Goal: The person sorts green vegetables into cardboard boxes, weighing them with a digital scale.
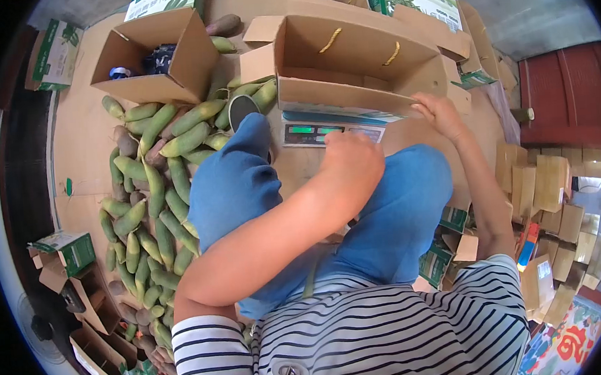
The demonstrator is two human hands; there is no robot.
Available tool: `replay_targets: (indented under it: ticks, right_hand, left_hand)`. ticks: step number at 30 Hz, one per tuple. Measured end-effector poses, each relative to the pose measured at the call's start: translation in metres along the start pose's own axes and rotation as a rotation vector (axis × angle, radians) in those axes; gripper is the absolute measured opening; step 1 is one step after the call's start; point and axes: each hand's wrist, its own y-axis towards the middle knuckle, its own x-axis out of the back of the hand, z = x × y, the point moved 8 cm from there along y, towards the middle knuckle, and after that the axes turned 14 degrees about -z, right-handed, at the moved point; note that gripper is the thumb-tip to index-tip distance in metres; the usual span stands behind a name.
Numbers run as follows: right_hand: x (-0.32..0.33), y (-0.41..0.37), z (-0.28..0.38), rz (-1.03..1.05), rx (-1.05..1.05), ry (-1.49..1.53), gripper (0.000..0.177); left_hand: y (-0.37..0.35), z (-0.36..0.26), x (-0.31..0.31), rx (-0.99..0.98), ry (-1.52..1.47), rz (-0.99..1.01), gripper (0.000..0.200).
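My left hand [355,152] is over the keypad side of a digital scale [297,137] with green lit displays. Its fingers point away from me and are mostly hidden behind the back of the hand. On the scale rests an open cardboard box [356,86] with yellow rope handles, its inside facing up. My right hand [440,113] is closed on the near right edge of that box, thumb and fingers pinching the cardboard. Many long green radishes [189,138] lie in a heap to the left of my knee.
Left of the box stands another open carton [180,63] with dark and blue items inside. Stacked brown boxes [550,182] line the right side. More green-printed cartons [58,54] stand around the edges, and open ones [100,355] lie at lower left.
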Motion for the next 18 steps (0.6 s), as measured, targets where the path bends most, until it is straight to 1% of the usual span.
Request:
replay_targets:
  ticks: [2, 3, 5, 7, 9, 11, 12, 15, 18]
  right_hand:
    - [0.009, 0.004, 0.006, 0.072, -0.028, -0.007, 0.031]
    - [0.031, -0.005, 0.015, 0.060, 0.030, -0.083, 0.031]
    - [0.045, -0.005, 0.036, -0.033, 0.169, -0.120, 0.030]
    - [0.085, 0.000, 0.089, -0.232, 0.253, -0.094, 0.033]
    - [0.133, 0.004, 0.145, -0.320, 0.120, 0.138, 0.036]
    - [0.188, -0.018, 0.214, -0.608, 0.279, 0.263, 0.034]
    - [0.208, -0.030, 0.242, -0.677, 0.379, 0.321, 0.034]
    - [0.244, -0.056, 0.300, -0.697, 0.679, 0.465, 0.032]
    - [0.258, -0.067, 0.327, -0.664, 0.801, 0.511, 0.031]
  left_hand:
    - [0.008, -0.002, -0.001, 0.020, -0.019, -0.025, 0.023]
    - [0.006, -0.013, 0.001, 0.018, -0.073, -0.043, 0.023]
    - [0.009, -0.014, 0.001, 0.011, -0.064, -0.024, 0.023]
    - [0.011, -0.014, 0.000, 0.009, -0.080, 0.022, 0.024]
    - [0.016, -0.017, -0.006, 0.011, -0.102, 0.057, 0.025]
    - [0.018, -0.019, -0.005, -0.015, -0.052, 0.054, 0.026]
    - [0.018, -0.022, -0.005, -0.028, -0.033, 0.055, 0.026]
    - [0.019, -0.017, 0.000, 0.004, -0.065, 0.034, 0.029]
    - [0.023, -0.013, -0.003, 0.067, -0.096, 0.043, 0.029]
